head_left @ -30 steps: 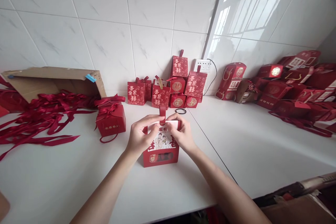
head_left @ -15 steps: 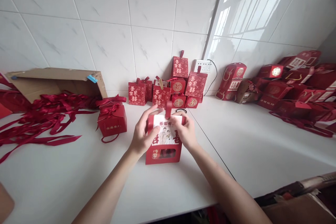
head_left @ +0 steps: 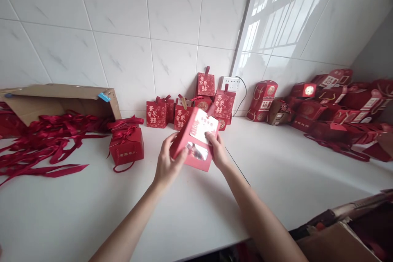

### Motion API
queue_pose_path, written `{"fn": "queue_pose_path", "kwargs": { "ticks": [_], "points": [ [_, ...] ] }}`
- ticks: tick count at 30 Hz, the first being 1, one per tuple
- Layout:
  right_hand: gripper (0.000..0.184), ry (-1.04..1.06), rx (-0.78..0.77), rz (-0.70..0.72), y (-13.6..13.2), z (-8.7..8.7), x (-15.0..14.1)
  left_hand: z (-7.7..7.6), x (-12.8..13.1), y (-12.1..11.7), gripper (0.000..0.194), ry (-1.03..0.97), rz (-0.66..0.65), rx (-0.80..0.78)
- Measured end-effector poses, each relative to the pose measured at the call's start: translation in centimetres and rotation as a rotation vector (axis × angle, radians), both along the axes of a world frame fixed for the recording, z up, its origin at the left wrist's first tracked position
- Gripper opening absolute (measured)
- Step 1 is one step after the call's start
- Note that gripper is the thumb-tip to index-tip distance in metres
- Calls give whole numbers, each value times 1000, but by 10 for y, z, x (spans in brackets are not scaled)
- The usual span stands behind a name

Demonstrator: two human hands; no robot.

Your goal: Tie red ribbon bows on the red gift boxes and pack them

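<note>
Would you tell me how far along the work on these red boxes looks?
The upright boxes by the wall look done: closed and set aside. The left hand and right hand hold a tilted box, which also looks closed. Loose ribbons spill from the carton, perhaps unused; how many boxes remain, I cannot tell.

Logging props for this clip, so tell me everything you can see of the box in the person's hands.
The red box looks like card, with a white printed label, a glossy, see-through-looking window below and a strap on top. It appears closed. It tilts, top leaning right, between the left hand and right hand. Glare blurs the contents; whether it touches the white table is unclear.
</note>
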State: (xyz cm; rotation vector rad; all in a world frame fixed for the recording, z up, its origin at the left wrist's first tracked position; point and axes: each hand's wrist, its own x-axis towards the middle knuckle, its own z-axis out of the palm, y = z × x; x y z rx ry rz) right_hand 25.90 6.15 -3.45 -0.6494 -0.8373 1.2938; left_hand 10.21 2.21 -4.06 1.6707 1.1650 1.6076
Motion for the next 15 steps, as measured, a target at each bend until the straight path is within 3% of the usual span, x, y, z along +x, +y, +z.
{"fn": "queue_pose_path", "kwargs": {
  "ticks": [2, 4, 7, 11, 15],
  "points": [
    [26, -56, -133, 54, -2, 2, -4, 3, -3, 4, 54, -193, -67, -237],
    [16, -57, -337, 167, -3, 3, -4, 7, -5, 6, 60, -321, -180, -362],
    [32, -42, -550, 289, -4, 4, 4, 12, -3, 3, 62, -380, -309, -439],
    [43, -37, -559, 292, -25, 5, 21, 15, 5, -7, 52, -421, -397, -477],
    [39, -78, -372, 267, -76, 11, 31, 6, 17, -16, 45, -396, -470, -397]
  ]
}}
